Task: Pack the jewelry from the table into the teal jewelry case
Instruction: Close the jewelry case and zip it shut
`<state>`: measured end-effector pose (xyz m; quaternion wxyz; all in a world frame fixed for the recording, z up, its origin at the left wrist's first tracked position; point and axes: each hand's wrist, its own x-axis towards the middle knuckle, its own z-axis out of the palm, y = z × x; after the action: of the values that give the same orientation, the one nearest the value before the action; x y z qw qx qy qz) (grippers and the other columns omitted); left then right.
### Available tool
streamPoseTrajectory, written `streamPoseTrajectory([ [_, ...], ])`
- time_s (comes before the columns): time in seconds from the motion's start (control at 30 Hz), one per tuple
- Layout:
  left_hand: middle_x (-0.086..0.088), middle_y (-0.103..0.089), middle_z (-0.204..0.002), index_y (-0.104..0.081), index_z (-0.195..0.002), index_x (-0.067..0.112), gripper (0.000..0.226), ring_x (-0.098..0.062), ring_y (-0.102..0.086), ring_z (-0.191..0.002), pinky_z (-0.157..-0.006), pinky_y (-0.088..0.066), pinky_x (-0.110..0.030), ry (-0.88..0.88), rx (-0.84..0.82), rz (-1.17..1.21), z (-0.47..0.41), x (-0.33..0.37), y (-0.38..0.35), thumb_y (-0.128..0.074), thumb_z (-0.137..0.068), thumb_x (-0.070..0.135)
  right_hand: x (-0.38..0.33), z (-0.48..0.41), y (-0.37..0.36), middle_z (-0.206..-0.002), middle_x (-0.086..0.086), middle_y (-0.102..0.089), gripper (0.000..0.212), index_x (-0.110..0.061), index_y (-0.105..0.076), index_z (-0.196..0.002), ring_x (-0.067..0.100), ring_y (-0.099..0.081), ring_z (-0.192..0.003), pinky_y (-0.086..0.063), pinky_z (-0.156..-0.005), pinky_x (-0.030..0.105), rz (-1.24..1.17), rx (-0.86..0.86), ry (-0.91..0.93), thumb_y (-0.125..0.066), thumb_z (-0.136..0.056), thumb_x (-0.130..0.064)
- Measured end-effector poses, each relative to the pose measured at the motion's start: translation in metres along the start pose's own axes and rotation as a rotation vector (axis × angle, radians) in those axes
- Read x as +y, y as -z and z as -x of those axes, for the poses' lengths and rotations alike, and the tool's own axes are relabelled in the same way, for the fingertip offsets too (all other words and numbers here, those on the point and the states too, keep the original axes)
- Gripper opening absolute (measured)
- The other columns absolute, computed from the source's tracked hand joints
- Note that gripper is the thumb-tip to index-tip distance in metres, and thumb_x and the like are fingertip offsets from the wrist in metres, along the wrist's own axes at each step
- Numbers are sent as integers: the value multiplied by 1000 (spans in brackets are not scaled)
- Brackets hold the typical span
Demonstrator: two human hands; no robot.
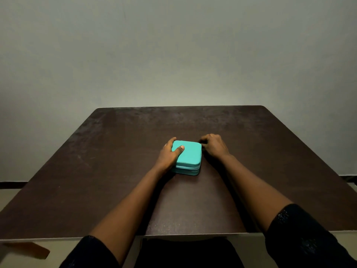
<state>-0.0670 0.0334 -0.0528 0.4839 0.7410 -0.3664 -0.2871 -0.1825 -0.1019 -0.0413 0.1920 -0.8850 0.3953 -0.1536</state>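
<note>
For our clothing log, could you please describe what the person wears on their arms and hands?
The left sleeve and right sleeve are black and end near the elbows; the right one shows faint speckles. The left hand and right hand show no gloves, rings or watch.

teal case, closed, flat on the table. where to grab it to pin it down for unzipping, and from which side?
Left edge of the teal case, from the left: thumb on the flat lid, fingers round the wall, as the left hand does. It lies low and flat, and this leaves the zipper seam free for the right hand, curled at the far right corner.
</note>
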Motion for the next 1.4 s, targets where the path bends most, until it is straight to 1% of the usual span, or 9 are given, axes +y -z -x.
streamPoseTrajectory([
  [0.1, -8, -37, -148, -28, -146, 21, 61, -27, -45, -129, -108, -37, -46, 25, 57, -12, 2, 4, -2, -53, -92, 35, -5, 5, 0, -105, 14, -70, 30, -9, -67, -114, 26, -64, -96, -48, -89, 31, -245, 90, -144, -63, -84, -8],
  [0.2, -4, -40, -147, -16, -149, 21, 67, -26, -43, -130, -109, -35, -43, 46, 112, -20, 6, 5, -2, -48, -94, 39, -13, 19, -3, -85, 14, -70, 31, -4, -68, -105, 22, -65, -70, -57, -79, 36, -614, 169, -325, -55, -78, 3],
  [0.33, -7, -42, -146, -33, -145, 16, 56, -26, -38, -135, -110, -29, -34, 63, 182, -72, 13, 6, 7, -40, -97, 42, -27, 49, -7, -103, 9, -71, 41, -12, -67, -106, 28, -67, -96, -55, -86, 42, -716, 174, -391, -51, -69, -6],
  [0.4, -11, -56, -132, -58, -126, 11, 43, -27, -49, -123, -100, -37, -33, 65, 188, -97, 18, 5, 14, -40, -98, 38, -34, 63, -9, -114, 7, -66, 51, -11, -60, -119, 28, -62, -105, -52, -91, 42, -668, 120, -398, -56, -68, -5],
  [0.43, -13, -63, -112, -68, -102, 9, 37, -28, -55, -106, -87, -41, -32, 74, 190, -91, 20, 4, 15, -42, -98, 35, -38, 68, -12, -116, 8, -64, 56, -11, -57, -121, 28, -61, -106, -53, -89, 44, -677, 80, -389, -58, -66, -7],
  [0.5, -14, -59, -82, -60, -64, 8, 41, -27, -52, -83, -69, -36, -32, 118, 226, -101, 26, 5, 16, -45, -96, 29, -47, 78, -19, -118, 10, -62, 61, -12, -53, -123, 30, -60, -105, -56, -82, 48, -697, 15, -368, -60, -63, -9],
  [0.63, -21, -66, -108, -70, -100, 0, 32, -35, -59, -105, -89, -45, -34, 200, 300, -87, 28, 9, 10, -53, -91, 26, -58, 81, -26, -125, 14, -57, 58, -7, -43, -129, 29, -57, -111, -49, -84, 27, -550, 21, -348, -59, -73, -3],
  [0.9, -17, -61, -125, -65, -118, 10, 37, -33, -55, -116, -99, -44, -36, 196, 350, 52, -2, 19, 10, -57, -88, 30, -55, 54, -18, -118, 12, -61, 59, -13, -48, -126, 27, -60, -104, -51, -79, 30, -492, 122, -245, -54, -71, 7],
  [1.4, -18, -63, -119, -68, -112, 8, 35, -33, -58, -110, -97, -47, -40, 249, 353, 144, -96, 22, 6, -58, -87, 31, -37, -50, -21, -117, 12, -65, 59, -12, -53, -125, 26, -62, -106, -53, -89, 33, -429, 111, -192, -66, -69, 0],
])
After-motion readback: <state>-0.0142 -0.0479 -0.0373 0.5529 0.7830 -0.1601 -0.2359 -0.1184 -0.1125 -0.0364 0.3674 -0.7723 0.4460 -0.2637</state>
